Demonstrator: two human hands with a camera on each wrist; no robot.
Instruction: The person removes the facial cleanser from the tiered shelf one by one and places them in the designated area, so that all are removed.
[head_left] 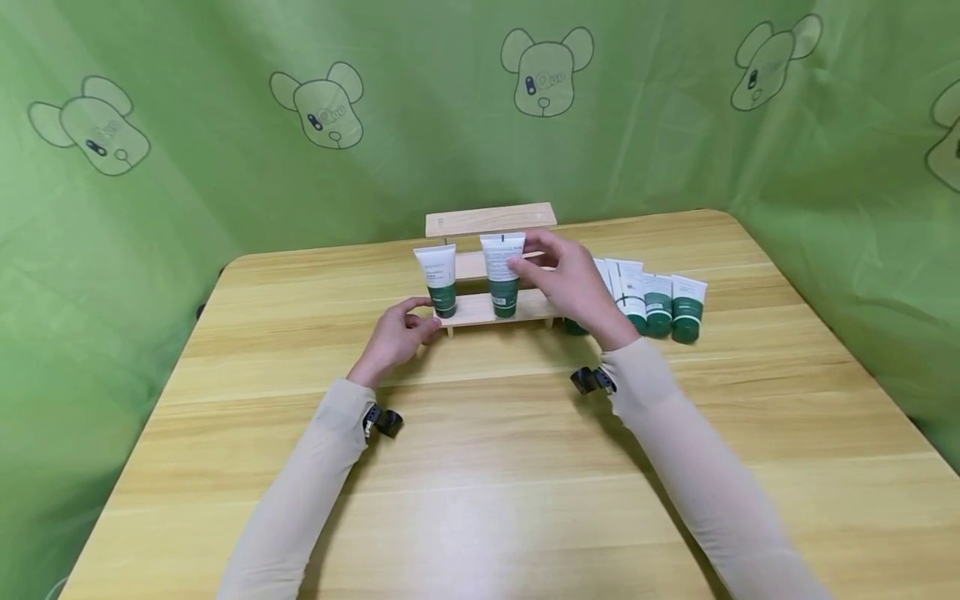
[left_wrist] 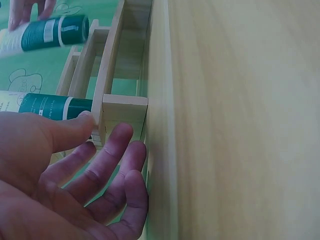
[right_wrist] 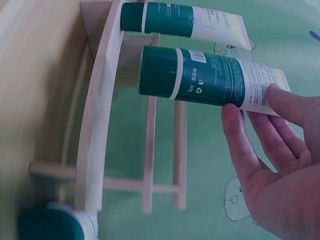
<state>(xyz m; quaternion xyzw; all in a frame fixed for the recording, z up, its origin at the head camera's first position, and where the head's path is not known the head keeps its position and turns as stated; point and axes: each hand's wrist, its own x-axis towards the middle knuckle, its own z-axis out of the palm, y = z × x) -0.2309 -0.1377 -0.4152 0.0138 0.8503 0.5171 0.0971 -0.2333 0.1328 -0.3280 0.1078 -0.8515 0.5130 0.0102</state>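
Note:
A tiered wooden rack [head_left: 491, 219] stands at the table's back edge. One white-and-green squeeze tube [head_left: 437, 279] stands cap down at the left end of its lowest shelf. My left hand [head_left: 397, 337] grips that shelf's left end, thumb at the edge beside the tube's cap and fingers curled about the end. My right hand [right_wrist: 280, 155] pinches a second squeeze tube [right_wrist: 210, 77] by its white upper part, thumb on the printed back. This tube is upright, cap down, over the middle of the lowest shelf; in the right wrist view a gap shows between cap and shelf.
Several more white-and-green tubes [head_left: 658, 304] stand in a group right of the rack, partly hidden by my right hand. Wrist cameras [head_left: 592, 381] sit at both cuffs. A green curtain [head_left: 420, 108] with printed bear heads hangs behind the wooden table [head_left: 480, 467].

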